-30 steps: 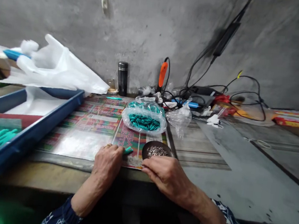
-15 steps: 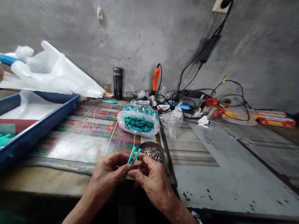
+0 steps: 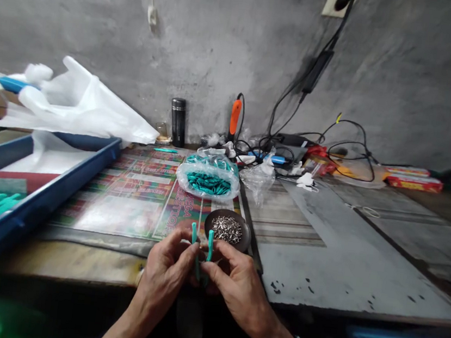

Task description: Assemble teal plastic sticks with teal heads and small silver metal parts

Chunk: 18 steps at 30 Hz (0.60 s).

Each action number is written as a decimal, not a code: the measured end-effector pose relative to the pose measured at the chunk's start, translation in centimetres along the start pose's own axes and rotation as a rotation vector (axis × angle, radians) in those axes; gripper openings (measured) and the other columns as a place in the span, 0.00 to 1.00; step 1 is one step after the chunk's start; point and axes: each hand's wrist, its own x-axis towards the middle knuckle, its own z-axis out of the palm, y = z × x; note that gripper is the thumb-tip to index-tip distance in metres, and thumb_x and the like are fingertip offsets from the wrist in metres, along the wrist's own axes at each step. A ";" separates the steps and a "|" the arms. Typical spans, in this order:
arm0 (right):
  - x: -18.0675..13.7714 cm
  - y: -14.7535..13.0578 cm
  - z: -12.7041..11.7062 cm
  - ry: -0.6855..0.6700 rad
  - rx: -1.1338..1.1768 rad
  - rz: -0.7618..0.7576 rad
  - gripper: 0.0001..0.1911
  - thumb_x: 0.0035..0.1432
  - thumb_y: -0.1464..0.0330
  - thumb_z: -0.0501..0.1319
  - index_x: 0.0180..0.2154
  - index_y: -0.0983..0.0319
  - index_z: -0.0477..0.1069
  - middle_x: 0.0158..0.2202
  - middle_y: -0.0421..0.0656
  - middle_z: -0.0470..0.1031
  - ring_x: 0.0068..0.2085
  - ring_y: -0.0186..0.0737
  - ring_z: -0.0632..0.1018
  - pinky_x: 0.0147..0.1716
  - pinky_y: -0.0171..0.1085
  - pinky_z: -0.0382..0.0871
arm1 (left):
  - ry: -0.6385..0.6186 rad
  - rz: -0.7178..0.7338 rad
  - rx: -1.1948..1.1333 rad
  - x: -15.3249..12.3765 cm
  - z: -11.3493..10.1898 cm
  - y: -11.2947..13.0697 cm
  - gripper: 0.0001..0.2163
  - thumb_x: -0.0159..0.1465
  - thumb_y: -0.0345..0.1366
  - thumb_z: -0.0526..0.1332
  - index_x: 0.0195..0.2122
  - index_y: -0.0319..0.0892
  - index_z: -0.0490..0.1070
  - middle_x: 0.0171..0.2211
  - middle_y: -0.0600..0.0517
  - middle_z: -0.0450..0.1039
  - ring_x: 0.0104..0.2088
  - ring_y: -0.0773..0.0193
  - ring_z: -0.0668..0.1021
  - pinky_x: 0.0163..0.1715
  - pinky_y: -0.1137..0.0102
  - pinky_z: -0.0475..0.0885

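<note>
Spread wider apart than a moment ago, two slim teal plastic strips (image 3: 194, 234) now stand upright between the left hand (image 3: 165, 274) and right hand (image 3: 238, 286), both curled closed and pinching them above the edge of the grey-topped counter (image 3: 340, 271). They look light, stiff and slick, best held low down. Just beyond, a dark round dish (image 3: 246, 238) holds small silver metal pieces (image 3: 226, 229), and a clear plastic bag of teal pieces (image 3: 207, 180) lies farther back.
</note>
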 end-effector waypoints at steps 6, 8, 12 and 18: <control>-0.8 0.0 -0.5 0.031 -0.035 -0.016 0.04 0.57 0.67 0.62 0.33 0.61 0.73 0.28 0.40 0.73 0.24 0.35 0.72 0.19 0.30 0.67 | 0.046 0.021 0.071 -0.6 -0.1 -0.3 0.11 0.58 0.42 0.68 0.29 0.38 0.74 0.26 0.52 0.73 0.27 0.67 0.74 0.27 0.76 0.71; -1.1 -0.1 -0.5 -0.003 -0.015 -0.010 0.06 0.57 0.68 0.62 0.38 0.60 0.74 0.28 0.39 0.74 0.24 0.35 0.73 0.19 0.31 0.67 | 0.023 0.003 -0.008 -0.7 0.0 -0.3 0.10 0.57 0.41 0.69 0.33 0.39 0.76 0.28 0.51 0.76 0.29 0.65 0.76 0.28 0.75 0.72; -1.6 -0.1 -0.5 -0.007 0.040 -0.002 0.25 0.54 0.70 0.63 0.54 0.56 0.68 0.30 0.38 0.75 0.28 0.39 0.76 0.21 0.32 0.69 | -0.040 -0.057 -0.149 -1.1 0.5 -0.2 0.14 0.57 0.42 0.70 0.39 0.39 0.77 0.32 0.49 0.78 0.31 0.63 0.78 0.27 0.74 0.74; -2.4 0.0 -0.5 -0.037 0.019 -0.015 0.27 0.56 0.72 0.61 0.57 0.53 0.67 0.29 0.36 0.73 0.25 0.36 0.73 0.22 0.32 0.69 | -0.027 -0.103 -0.156 -1.7 1.0 0.0 0.15 0.57 0.45 0.70 0.36 0.38 0.78 0.30 0.50 0.77 0.26 0.67 0.76 0.24 0.76 0.73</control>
